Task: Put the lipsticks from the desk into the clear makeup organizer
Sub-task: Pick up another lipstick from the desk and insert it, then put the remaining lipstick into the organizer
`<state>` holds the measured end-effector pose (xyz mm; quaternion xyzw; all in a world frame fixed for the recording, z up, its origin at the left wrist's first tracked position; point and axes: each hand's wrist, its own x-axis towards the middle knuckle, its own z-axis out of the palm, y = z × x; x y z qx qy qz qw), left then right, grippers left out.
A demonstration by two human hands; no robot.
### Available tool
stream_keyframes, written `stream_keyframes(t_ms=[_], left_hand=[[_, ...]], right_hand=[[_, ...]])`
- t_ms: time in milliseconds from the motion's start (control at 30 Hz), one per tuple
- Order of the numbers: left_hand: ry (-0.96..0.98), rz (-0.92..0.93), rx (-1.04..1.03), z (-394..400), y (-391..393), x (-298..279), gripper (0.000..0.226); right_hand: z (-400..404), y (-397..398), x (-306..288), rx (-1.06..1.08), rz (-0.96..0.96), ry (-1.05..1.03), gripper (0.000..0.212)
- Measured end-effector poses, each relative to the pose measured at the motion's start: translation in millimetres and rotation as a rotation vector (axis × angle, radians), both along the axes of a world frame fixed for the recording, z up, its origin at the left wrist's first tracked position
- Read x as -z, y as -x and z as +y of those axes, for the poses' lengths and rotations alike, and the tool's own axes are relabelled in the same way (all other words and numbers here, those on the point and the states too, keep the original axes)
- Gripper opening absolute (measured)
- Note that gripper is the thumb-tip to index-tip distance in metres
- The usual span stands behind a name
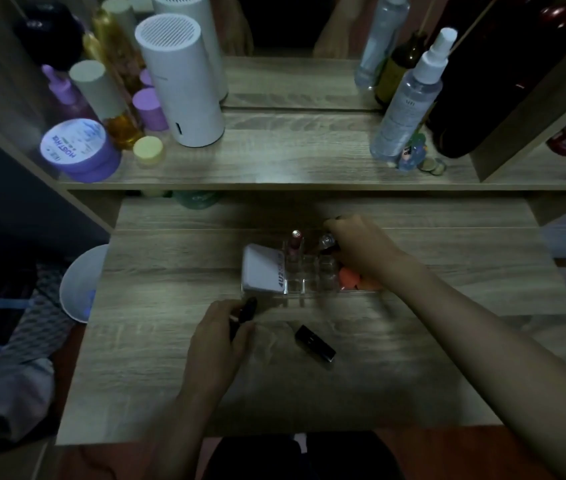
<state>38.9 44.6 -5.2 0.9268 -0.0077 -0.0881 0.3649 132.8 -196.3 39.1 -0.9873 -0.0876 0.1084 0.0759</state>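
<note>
the black lipstick is lying diagonally just right of the left hand, which is gripping 1 dark tube; the right hand is pinching another at the organizer.

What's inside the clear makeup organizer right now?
The clear makeup organizer holds a white compact, an upright pink lipstick, a clear-capped tube and orange puffs. The right hand covers the rest of its right side.
</note>
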Motion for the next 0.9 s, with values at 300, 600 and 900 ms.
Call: stream_keyframes(t_ms=[300, 600, 900], left_hand=[[0.277, -0.032, 0.004, -30.6, -23.4, -31.2, 0.047], [0.293, -0.206, 0.119, -55.6, -61.2, -36.2, 0.023], [0.128, -0.205, 0.213, -61.6, -67.0, -22.0, 0.021]], right_hand=[[-13.7, 21.5, -3.8, 0.130, -0.004, -0.274, 0.043], [6.5, 115.3, -12.8, 0.400, -0.306, -0.540, 0.045], [36.6, 154.7, 49.0, 0.347, 0.115, -0.383, 0.042]])
